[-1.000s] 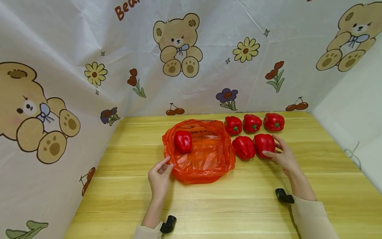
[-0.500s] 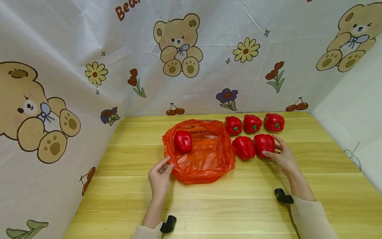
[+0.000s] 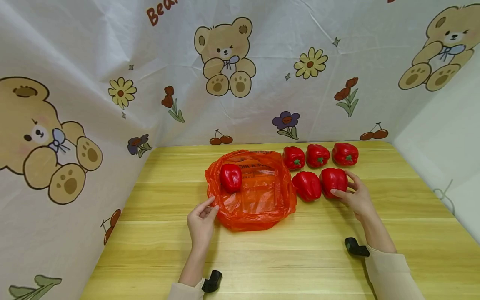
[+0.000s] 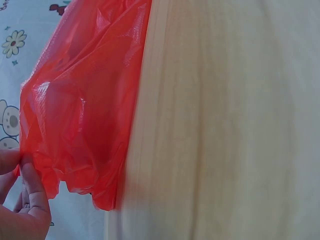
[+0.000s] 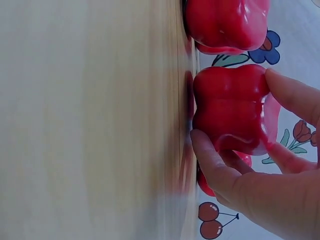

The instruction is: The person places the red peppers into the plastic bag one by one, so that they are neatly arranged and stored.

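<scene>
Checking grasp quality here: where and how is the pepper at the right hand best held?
Probably grip this pepper across its broad, rounded body, coming from the right with the right hand: another pepper crowds its left, while no pepper stands on its right.

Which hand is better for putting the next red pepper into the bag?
Probably the right hand. Its grip is on the front row's right-hand pepper, while the left hand pinches the left edge of the bag, well away from that pepper.
</scene>
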`<action>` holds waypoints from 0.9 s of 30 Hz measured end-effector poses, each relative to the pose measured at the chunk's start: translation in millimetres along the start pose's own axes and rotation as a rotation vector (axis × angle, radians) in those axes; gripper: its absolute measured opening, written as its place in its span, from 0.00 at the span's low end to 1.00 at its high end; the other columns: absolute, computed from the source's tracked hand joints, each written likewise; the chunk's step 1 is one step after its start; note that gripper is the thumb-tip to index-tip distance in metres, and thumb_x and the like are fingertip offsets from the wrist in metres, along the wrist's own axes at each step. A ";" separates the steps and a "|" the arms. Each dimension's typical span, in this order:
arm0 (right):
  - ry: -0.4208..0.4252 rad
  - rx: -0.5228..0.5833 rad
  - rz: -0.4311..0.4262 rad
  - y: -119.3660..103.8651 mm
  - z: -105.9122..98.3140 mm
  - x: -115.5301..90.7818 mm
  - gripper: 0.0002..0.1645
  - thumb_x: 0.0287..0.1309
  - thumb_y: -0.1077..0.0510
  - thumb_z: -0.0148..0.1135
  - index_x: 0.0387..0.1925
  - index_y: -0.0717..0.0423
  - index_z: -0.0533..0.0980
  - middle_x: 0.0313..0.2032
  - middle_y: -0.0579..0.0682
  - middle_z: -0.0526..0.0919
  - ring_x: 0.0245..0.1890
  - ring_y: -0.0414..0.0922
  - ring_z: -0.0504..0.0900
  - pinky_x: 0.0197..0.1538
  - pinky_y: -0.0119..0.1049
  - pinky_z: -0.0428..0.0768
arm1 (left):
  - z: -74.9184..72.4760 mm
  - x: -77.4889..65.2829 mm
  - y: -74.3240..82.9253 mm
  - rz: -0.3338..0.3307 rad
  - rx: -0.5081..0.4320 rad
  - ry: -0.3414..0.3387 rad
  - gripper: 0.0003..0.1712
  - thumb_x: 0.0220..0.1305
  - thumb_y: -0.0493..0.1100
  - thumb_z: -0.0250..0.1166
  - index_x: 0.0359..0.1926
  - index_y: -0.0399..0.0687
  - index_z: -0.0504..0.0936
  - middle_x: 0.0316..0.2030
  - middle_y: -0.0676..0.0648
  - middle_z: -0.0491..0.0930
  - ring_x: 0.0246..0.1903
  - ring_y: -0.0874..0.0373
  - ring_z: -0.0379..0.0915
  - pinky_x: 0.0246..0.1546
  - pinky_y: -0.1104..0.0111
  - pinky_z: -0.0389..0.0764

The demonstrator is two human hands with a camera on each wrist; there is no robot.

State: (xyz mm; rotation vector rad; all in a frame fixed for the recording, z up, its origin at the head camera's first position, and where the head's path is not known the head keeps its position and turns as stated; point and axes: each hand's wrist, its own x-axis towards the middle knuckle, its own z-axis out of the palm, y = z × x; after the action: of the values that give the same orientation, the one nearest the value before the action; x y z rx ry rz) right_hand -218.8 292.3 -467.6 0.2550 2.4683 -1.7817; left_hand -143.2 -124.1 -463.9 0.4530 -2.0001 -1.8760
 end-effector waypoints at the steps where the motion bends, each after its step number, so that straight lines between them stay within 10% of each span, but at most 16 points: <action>1: 0.005 -0.001 0.001 0.2 -0.3 0.1 0.54 0.63 0.55 0.64 0.78 0.51 0.39 0.70 0.76 0.48 0.63 0.68 0.60 0.42 0.29 0.83 | 0.0 -0.3 0.5 -0.002 0.001 0.001 0.17 0.56 0.27 0.68 0.49 0.35 0.85 0.37 0.35 0.80 0.31 0.66 0.74 0.31 0.82 0.77; 20: 0.118 -0.006 -0.173 -65.8 26.5 -19.3 0.50 0.62 0.52 0.65 0.77 0.39 0.48 0.70 0.65 0.58 0.57 0.51 0.67 0.40 0.17 0.77 | -1.1 -0.6 2.0 -0.001 -0.001 0.002 0.17 0.57 0.27 0.68 0.48 0.36 0.85 0.38 0.35 0.80 0.32 0.63 0.74 0.32 0.82 0.77; 27: 0.038 0.016 -0.195 -94.9 74.4 -14.0 0.50 0.60 0.54 0.67 0.76 0.40 0.51 0.70 0.62 0.61 0.63 0.60 0.65 0.56 0.42 0.80 | 0.5 -0.2 -0.2 -0.009 0.008 0.007 0.17 0.56 0.26 0.68 0.48 0.36 0.86 0.37 0.36 0.80 0.31 0.63 0.74 0.32 0.82 0.77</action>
State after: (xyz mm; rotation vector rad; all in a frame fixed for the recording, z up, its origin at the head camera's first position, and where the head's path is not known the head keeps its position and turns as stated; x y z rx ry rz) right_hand -224.7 191.4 -400.3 0.0506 2.5867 -1.8854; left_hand -143.2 -123.5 -464.1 0.4709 -2.0048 -1.8703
